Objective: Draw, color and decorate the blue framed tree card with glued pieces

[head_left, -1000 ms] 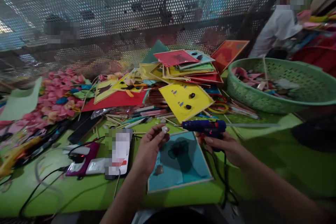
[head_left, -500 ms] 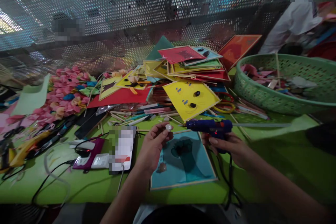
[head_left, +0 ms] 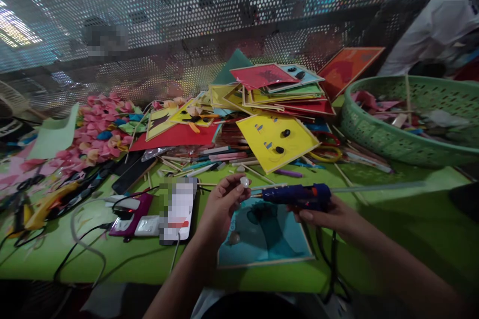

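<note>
Between the fingertips of my left hand (head_left: 224,204) is a small white stone (head_left: 244,182). My right hand (head_left: 329,217) grips a dark blue glue gun (head_left: 295,196), its tip pointing left, close to my left fingertips and just below the stone. A clear glue stick (head_left: 377,188) sticks out of the gun's back end. Under both hands lies a blue framed picture (head_left: 286,239) with a dark teal shape, and a pale stone (head_left: 234,238) rests at its left side.
Stacked framed pictures (head_left: 262,76) and a yellow one (head_left: 277,142) lie behind. A green basket (head_left: 404,144) is at right, beyond it a person's white sleeve (head_left: 430,30). Pink paper flowers (head_left: 101,134), a phone (head_left: 179,209), a purple power strip (head_left: 130,219) and cables lie left.
The glue gun's tip has moved left and down, from beside the white stone to just below it. The whole view has shifted slightly.
</note>
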Action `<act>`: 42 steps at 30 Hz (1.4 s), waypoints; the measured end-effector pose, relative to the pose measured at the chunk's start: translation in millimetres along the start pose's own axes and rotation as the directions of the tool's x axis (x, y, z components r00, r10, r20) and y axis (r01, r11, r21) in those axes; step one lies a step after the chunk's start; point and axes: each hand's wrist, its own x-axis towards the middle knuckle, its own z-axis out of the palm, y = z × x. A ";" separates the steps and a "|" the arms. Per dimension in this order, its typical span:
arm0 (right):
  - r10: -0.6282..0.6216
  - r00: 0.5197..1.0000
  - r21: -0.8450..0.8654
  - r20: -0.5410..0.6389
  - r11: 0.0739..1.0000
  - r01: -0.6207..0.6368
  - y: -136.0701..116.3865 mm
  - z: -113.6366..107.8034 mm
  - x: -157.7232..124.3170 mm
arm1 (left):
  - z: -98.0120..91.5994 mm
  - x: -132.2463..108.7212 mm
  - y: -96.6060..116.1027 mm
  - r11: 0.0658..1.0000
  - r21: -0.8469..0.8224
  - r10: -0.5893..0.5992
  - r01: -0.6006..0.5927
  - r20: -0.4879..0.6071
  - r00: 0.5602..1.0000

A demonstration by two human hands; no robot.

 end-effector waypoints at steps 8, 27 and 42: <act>-0.009 0.997 0.028 -0.074 1.000 0.011 -4.8 4.2 -1.2 | 3.8 -2.6 3.7 1.000 0.026 -0.003 0.003 0.009 1.000; 0.004 0.984 0.110 -0.179 0.994 0.016 -19.2 15.4 -4.9 | 0.3 0.9 -0.7 1.000 0.003 0.010 -0.010 0.004 1.000; 0.003 0.976 -0.015 -0.216 1.000 -0.006 -1.8 3.1 -0.8 | 5.0 -1.6 -1.0 0.999 -0.046 -0.005 0.006 0.022 1.000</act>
